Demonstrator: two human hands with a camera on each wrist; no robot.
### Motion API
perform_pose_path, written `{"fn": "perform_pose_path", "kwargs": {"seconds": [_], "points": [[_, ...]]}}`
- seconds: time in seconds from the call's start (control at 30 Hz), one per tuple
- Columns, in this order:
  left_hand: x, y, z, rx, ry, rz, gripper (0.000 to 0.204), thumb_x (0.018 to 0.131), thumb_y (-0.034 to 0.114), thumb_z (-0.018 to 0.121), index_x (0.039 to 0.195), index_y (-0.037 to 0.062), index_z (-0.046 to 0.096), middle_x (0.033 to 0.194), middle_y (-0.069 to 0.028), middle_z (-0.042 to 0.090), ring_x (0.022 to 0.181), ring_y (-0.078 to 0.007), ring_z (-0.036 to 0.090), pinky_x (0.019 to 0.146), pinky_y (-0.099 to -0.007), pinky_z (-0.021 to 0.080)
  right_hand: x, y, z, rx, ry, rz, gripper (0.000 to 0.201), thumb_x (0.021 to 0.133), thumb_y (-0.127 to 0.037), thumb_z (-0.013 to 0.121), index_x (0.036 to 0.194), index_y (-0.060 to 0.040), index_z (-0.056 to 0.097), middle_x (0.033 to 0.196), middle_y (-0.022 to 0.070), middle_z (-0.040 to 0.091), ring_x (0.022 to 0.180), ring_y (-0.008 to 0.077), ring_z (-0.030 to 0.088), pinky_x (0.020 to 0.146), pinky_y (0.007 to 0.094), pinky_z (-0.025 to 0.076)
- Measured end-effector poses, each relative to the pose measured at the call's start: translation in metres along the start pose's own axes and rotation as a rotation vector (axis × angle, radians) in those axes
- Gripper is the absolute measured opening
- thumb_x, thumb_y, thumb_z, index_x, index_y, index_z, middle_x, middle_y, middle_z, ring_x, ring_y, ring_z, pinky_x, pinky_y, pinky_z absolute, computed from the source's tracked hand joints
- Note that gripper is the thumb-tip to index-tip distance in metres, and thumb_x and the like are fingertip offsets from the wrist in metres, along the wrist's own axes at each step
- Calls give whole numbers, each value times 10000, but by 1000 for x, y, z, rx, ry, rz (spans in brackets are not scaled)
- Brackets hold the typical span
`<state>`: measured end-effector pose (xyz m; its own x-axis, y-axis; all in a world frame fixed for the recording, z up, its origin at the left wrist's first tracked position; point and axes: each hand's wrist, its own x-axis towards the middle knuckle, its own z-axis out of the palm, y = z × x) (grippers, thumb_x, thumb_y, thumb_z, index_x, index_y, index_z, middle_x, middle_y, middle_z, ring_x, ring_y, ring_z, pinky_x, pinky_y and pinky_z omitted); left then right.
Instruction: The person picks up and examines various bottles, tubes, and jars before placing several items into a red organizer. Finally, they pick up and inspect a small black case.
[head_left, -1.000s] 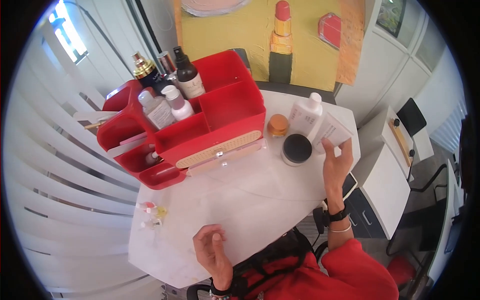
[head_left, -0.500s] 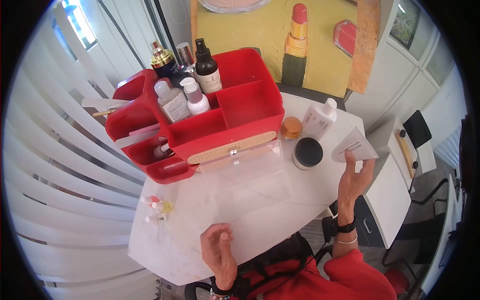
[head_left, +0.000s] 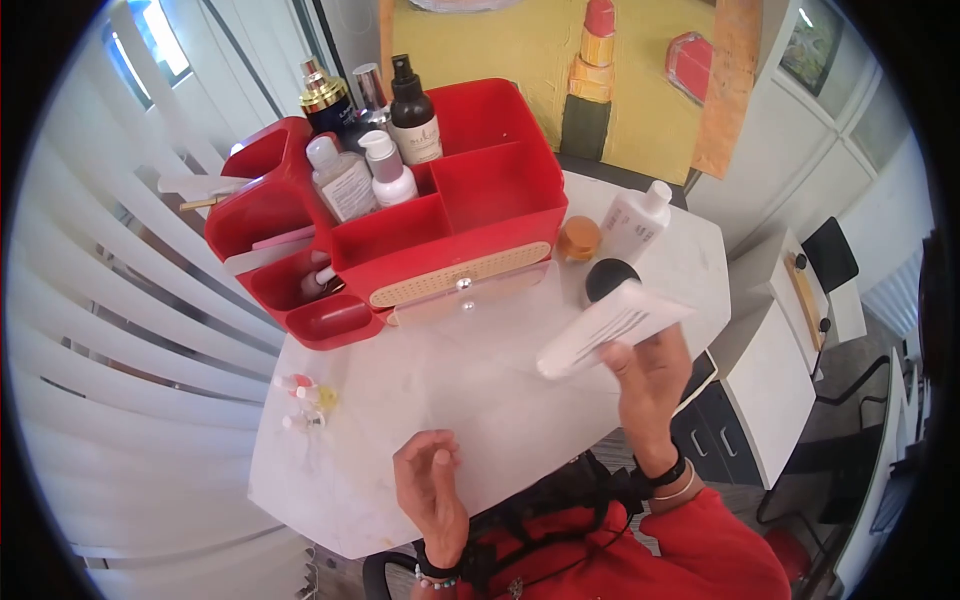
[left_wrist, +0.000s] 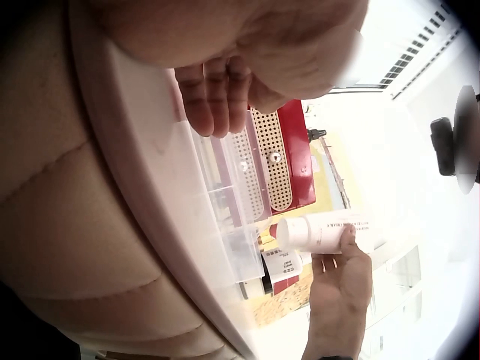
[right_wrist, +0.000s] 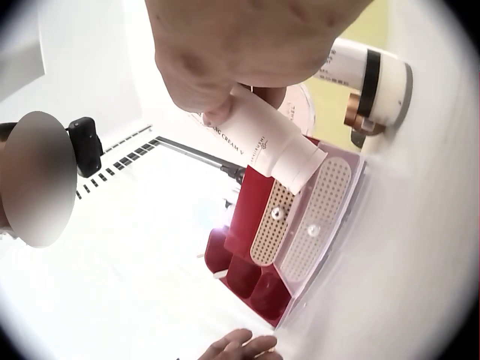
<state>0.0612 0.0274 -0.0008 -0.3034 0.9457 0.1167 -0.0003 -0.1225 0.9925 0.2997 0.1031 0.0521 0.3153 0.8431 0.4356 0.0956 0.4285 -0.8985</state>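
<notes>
My right hand pinches a white cream tube between thumb and fingers, above the table's right part. In the left wrist view the tube lies sideways, its cap toward the organizer. A red cosmetics organizer stands behind, its clear drawer pulled out at the front. My left hand hovers loosely curled by the table's near edge, holding nothing. Beyond the tube stand a jar with a black lid, partly hidden by it, an orange-lidded jar and a white bottle.
Several bottles, among them a dark spray bottle and a white pump bottle, fill the organizer's back left compartments. Several tiny bottles stand at the left of the white table. A lipstick painting stands behind.
My right hand has picked the cream tube up from beside the white bottle and carried it left and nearer, turning it over on its side. My left hand has barely moved.
</notes>
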Motion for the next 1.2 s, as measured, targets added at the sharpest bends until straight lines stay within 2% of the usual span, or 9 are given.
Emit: {"fn": "perform_pose_path", "kwargs": {"seconds": [0.13, 0.23, 0.4, 0.47, 0.83, 0.97, 1.07, 1.2], "points": [[0, 0, 0, -39, 9, -19, 232, 1197, 161, 639, 1340, -21, 626, 1249, -126, 734, 1021, -166, 685, 867, -325, 573, -18, 5, 20, 28, -114, 97, 514, 1035, -160, 889, 1446, 37, 652, 1319, 118, 766, 1218, 186, 712, 1078, 355, 541], [-1, -4, -4, -39, -10, -21, 232, 1198, 161, 644, 1350, -14, 629, 1272, -121, 738, 1046, -173, 699, 881, -326, 589, -23, 10, 24, -34, -170, 105, 506, 1048, -194, 880, 1438, 36, 654, 1311, 125, 771, 1213, 193, 721, 1078, 359, 545], [-1, -8, -5, -34, -47, -15, 234, 1200, 169, 647, 1353, -8, 634, 1288, -118, 743, 1062, -180, 713, 885, -327, 603, -18, 6, 27, -39, -158, 107, 502, 1067, -208, 858, 1448, 37, 641, 1298, 130, 775, 1215, 204, 730, 1085, 367, 549], [1, -4, -2, -34, -31, -1, 216, 1206, 166, 628, 1332, -9, 633, 1244, -119, 736, 1023, -163, 687, 872, -318, 572, -17, 7, 26, -31, -153, 112, 499, 1074, -205, 849, 1454, 38, 635, 1298, 131, 775, 1220, 207, 731, 1090, 369, 548], [0, -4, -5, -10, -55, -15, 188, 1199, 139, 641, 1311, -11, 639, 1201, -107, 744, 1011, -162, 691, 896, -318, 572, -14, 9, 24, 45, -135, 151, 517, 1097, -201, 819, 1496, 53, 610, 1341, 135, 754, 1271, 217, 715, 1139, 376, 525], [0, -3, -5, -13, -53, -26, 169, 1195, 118, 642, 1302, -12, 647, 1191, -107, 752, 1011, -168, 702, 917, -318, 578, 3, 3, 19, 55, -140, 132, 574, 1098, -225, 821, 1531, 72, 590, 1382, 140, 734, 1290, 217, 701, 1145, 376, 520], [0, -2, -2, -12, -42, -15, 164, 1194, 111, 638, 1303, -11, 648, 1184, -108, 754, 1009, -168, 702, 919, -319, 579, 25, -4, 16, 1, -89, -7, 648, 1127, -269, 779, 1600, 100, 534, 1433, 136, 695, 1319, 213, 665, 1145, 367, 510], [-1, 0, -2, -20, -37, -16, 162, 1192, 107, 638, 1302, -11, 648, 1183, -107, 756, 1008, -168, 702, 920, -320, 579, 52, -12, 21, -52, 7, -64, 602, 1127, -233, 766, 1581, 94, 544, 1404, 137, 712, 1300, 201, 670, 1127, 349, 515]]}}
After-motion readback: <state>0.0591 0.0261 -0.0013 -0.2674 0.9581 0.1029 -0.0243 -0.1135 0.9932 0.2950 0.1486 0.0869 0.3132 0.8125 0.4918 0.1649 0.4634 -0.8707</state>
